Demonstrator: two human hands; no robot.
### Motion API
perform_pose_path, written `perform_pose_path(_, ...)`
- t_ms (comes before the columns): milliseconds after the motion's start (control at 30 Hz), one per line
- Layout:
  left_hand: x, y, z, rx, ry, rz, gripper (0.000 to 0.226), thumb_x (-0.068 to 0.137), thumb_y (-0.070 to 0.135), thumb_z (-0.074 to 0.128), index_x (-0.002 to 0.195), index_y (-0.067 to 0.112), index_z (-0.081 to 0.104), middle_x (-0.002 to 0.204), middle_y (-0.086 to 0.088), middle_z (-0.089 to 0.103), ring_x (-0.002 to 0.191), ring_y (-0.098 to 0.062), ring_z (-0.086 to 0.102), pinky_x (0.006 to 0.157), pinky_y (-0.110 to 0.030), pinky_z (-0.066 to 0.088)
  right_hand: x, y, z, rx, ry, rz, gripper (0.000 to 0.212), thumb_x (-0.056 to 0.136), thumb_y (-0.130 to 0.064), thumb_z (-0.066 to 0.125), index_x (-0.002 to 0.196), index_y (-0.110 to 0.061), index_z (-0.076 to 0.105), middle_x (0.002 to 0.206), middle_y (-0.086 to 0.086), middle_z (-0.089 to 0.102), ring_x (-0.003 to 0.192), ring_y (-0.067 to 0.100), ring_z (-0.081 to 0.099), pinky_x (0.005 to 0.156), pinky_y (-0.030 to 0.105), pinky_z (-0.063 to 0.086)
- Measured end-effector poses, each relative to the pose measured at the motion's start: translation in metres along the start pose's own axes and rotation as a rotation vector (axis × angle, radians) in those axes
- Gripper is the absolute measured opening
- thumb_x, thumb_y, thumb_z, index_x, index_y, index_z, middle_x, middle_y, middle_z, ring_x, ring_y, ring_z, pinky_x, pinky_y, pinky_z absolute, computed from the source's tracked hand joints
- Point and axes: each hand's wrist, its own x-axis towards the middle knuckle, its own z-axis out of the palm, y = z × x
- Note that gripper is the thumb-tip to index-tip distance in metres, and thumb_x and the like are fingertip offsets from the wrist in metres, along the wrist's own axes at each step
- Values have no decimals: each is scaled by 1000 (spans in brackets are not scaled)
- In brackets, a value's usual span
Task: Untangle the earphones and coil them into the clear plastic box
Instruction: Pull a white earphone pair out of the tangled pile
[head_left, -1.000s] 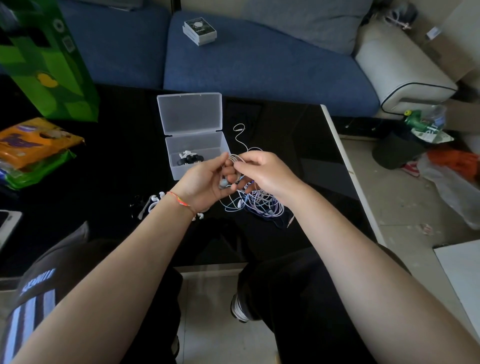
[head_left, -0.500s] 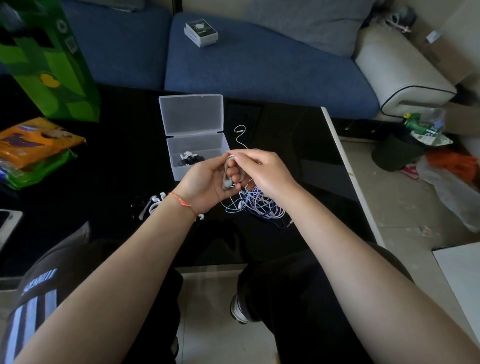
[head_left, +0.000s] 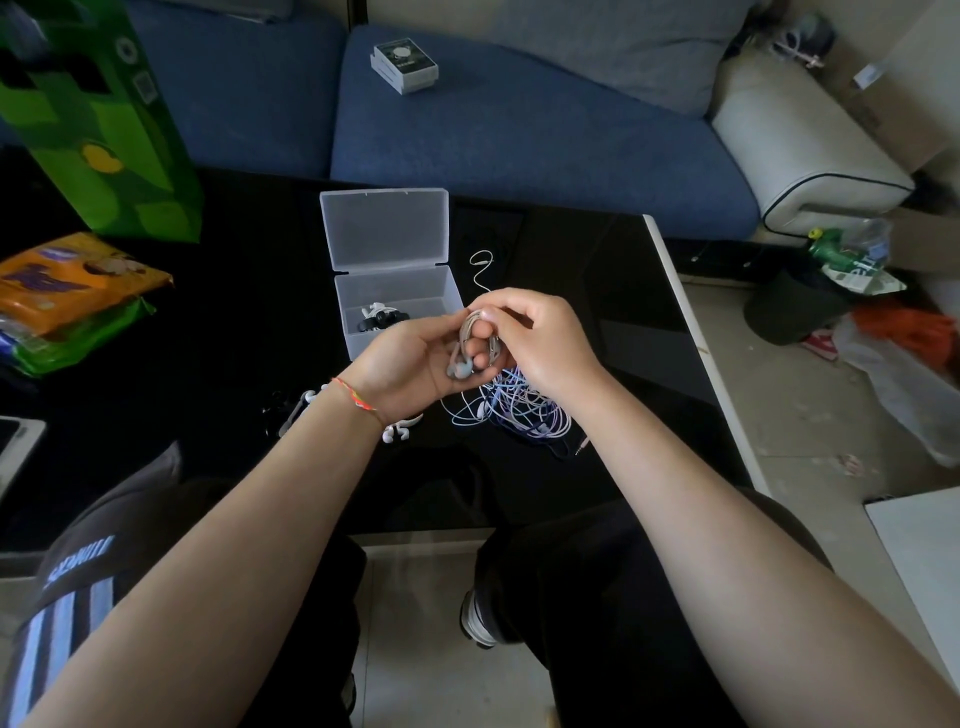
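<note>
Since a second ago the loose white cable has gathered into a tighter coil (head_left: 480, 332) wound around your left hand's fingers, and your hands have drawn closer. Your left hand (head_left: 415, 364) acts as a spool, curled through the loops, a pale earbud hanging at the palm; your right hand (head_left: 540, 343) pinches the cable on top, likely guiding each turn. The clear plastic box (head_left: 447, 291) sits open just behind, with one black-and-white set inside. Below your hands, the tangle of white and purple earphone wires (head_left: 514, 410) lies knotted on the glossy black table (head_left: 234, 312).
</note>
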Motion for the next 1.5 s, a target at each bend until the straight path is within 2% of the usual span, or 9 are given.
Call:
perform_pose_path(233,-3,0,1,-149,-106,2,22,101,25,40,92,13,56,77,0,57,76,-12,56,72,-26,53,-2,-5,-1,223,-19,93,23,103,-13,52,106,-11,75,81,2,73,67,6,67,57,21,54)
perform_pose_path(367,0,1,-1,-221,-126,66,20,102,22,40,96,13,57,89,-4,58,85,-13,47,75,-24,53,1,1,0,228,-26,166,25,104,-14,49,105,-20,73,79,7,69,60,11,60,58,25,52)
perform_pose_path(500,0,7,-4,-332,-77,129,18,102,23,43,95,19,59,94,5,61,98,-10,60,79,-24,53,3,8,4,35,-127,200,27,105,-10,44,115,-14,68,73,2,64,52,9,60,57,24,54)
perform_pose_path(767,5,2,-2,-195,182,256,20,105,23,43,101,24,62,100,10,72,110,-8,66,80,-21,41,1,8,8,-383,-448,206,22,101,-27,54,95,-23,74,82,-6,72,76,16,65,74,32,51)
perform_pose_path(900,10,-1,-3,-113,285,367,21,104,17,43,108,15,64,104,3,73,110,-13,67,77,-19,52,-4,2,14,-337,-503,216,24,98,-19,52,97,-19,75,85,1,75,88,17,68,82,28,51)
perform_pose_path(1133,16,-17,-1,42,385,431,18,99,11,54,101,-2,66,107,-9,70,96,-13,66,80,-24,52,-12,-12,23,-243,-502,248,22,94,-11,45,100,-1,63,62,6,48,48,16,49,48,23,43)
perform_pose_path(1200,17,-21,3,55,378,421,17,98,10,56,102,-4,65,104,-5,72,91,-11,63,74,-23,51,-12,-14,22,-303,-500,232,19,96,-14,48,100,0,61,66,3,47,54,16,45,50,25,38)
perform_pose_path(1367,18,-23,7,116,333,423,20,98,10,56,102,-8,65,102,-2,74,106,-13,64,86,-27,48,-13,-16,21,-435,-508,166,20,97,-21,53,104,-9,67,99,8,64,89,25,60,74,35,48)
perform_pose_path(1500,17,-26,13,299,441,439,21,97,9,58,104,-7,69,99,-8,72,95,-9,67,83,-26,53,-16,-19,26,-451,-469,138,21,95,-20,55,110,-11,66,97,9,66,88,25,62,76,38,51)
